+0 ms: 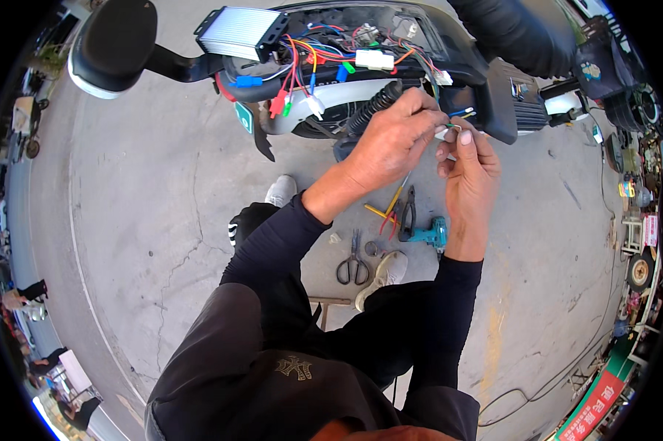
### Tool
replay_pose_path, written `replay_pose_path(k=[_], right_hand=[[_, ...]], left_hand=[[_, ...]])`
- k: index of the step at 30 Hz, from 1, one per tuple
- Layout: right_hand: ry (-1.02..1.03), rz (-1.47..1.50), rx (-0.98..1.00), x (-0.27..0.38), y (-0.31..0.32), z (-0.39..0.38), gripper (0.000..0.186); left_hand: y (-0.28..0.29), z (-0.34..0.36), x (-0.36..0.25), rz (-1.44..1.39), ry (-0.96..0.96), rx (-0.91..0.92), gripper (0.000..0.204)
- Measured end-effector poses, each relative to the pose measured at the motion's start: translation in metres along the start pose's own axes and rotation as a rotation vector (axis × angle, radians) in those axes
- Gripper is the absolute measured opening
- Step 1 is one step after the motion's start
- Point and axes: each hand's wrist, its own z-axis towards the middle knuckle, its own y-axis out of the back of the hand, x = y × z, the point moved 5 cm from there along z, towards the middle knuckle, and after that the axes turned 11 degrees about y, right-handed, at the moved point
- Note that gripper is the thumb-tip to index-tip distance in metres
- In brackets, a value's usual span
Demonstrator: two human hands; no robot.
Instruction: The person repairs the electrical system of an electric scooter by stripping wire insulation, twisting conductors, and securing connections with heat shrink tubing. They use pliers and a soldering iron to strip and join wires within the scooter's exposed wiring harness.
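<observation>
My left hand [399, 134] is closed in a pinch at the scooter's open side, its fingertips on a thin wire [453, 126] with green and pale parts. Thumb against fingers, my right hand [469, 165] pinches the same wire from the other side; the exact end is too small to make out. Just beyond the fingertips, short blue and yellow wire ends [464, 112] stick out. A black corrugated tube [375, 106] runs beside my left hand. Farther back, a bundle of coloured wires with a white connector [374, 59] lies across the scooter's open body.
A silver finned controller box [241, 33] sits at the scooter's left end, near its black seat-like pad [118, 40]. On the ground below my hands lie scissors [353, 264], pliers [408, 213] and a teal power drill [428, 234]. A cable [526, 400] trails at right.
</observation>
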Motion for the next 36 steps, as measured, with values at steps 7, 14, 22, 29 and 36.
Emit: replay_pose_path(k=[7,14,22,29,36], right_hand=[[0.221,-0.285,0.037,0.009,-0.015,0.000,0.018],[0.348,-0.471,0.001,0.020,-0.029,-0.007,0.011],[0.487,-0.724,0.011,0.025,-0.039,-0.020,0.013],[0.465,-0.673,-0.135,0.073,-0.004,-0.050,0.023],[-0.029,-0.825,0.463,-0.005,-0.012,-0.118,0.014]], left_hand=[[0.007,-0.001,0.005,-0.028,0.029,0.046,0.020],[0.006,-0.004,0.005,-0.103,0.030,0.027,0.018],[0.007,-0.010,0.000,-0.099,0.003,0.011,0.022],[-0.002,-0.159,0.043,0.172,0.421,0.216,0.028],[-0.038,-0.610,0.117,0.052,1.447,2.158,0.064]])
